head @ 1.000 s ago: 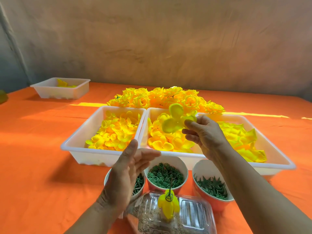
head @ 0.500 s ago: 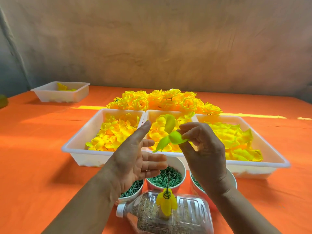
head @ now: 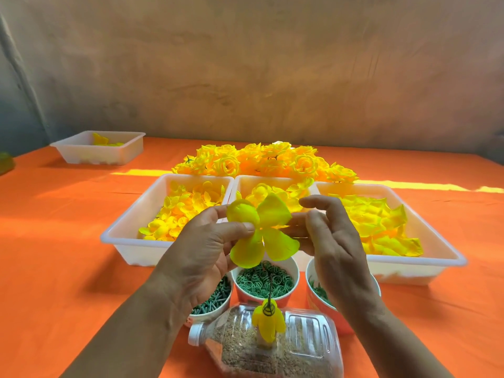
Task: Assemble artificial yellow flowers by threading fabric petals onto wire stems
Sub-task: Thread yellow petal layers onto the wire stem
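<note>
A yellow fabric petal piece (head: pixel 263 230) with several lobes is spread out between my hands above the cups. My left hand (head: pixel 201 249) pinches its left side with thumb and fingers. My right hand (head: pixel 331 241) holds its right side from behind, index finger raised. Below, a wire stem (head: pixel 270 293) stands upright out of a clear plastic bottle (head: pixel 302 339) lying on its side and filled with sand. A folded yellow petal layer (head: pixel 268 321) and a green ring sit on the stem's base.
Three white trays of yellow petals (head: pixel 128 227) (head: pixel 272 186) (head: pixel 447 252) stand side by side. Finished yellow flowers (head: pixel 267 160) are piled behind them. Cups of green parts (head: pixel 264 282) (head: pixel 215 298) (head: pixel 317 290) stand near the bottle. Another white tray (head: pixel 101 147) sits far left on the orange cloth.
My right hand brought the petal piece down from over the middle tray toward me. My left hand rose and took hold of its left side; the piece now lies spread open.
</note>
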`<state>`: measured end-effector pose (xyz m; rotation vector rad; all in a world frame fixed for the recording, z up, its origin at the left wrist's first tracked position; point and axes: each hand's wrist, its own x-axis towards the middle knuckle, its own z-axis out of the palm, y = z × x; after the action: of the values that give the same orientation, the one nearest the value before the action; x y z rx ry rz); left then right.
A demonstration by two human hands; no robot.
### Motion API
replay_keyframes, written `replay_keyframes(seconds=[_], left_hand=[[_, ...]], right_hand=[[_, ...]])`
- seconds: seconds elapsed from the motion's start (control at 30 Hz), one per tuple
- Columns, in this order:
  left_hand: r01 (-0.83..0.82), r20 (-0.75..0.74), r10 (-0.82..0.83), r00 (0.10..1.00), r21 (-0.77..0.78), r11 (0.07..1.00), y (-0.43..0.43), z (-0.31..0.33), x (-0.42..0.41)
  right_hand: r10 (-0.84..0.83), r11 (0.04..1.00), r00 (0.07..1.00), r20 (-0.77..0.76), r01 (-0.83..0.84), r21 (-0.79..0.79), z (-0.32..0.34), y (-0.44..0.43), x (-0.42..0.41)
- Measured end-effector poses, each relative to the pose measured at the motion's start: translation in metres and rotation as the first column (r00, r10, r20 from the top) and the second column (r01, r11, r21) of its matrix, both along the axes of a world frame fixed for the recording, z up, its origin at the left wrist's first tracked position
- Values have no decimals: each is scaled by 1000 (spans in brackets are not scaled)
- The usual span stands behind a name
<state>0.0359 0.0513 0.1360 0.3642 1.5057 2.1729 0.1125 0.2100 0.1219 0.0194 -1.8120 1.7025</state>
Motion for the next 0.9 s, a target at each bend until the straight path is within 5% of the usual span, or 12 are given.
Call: replay_keyframes(seconds=[0.1, 0.2, 0.53, 0.9], left_hand=[[4, -61, -6, 998, -28, 1000, -1, 1, 5], [-6, -134, -3, 991, -67, 998, -2, 2, 10], [94, -107, -112, 988, -165, 982, -7, -4, 26], [142, -46, -150, 988, -143, 979, -11, -4, 34]], right_hand=[[101, 994, 985, 142, -92, -62, 11, -1, 6], [47, 991, 961, 271, -79, 110, 16, -5, 12], [277, 958, 911, 305, -237, -164, 10, -9, 26], [326, 937, 892, 312, -260, -235, 4, -13, 33]])
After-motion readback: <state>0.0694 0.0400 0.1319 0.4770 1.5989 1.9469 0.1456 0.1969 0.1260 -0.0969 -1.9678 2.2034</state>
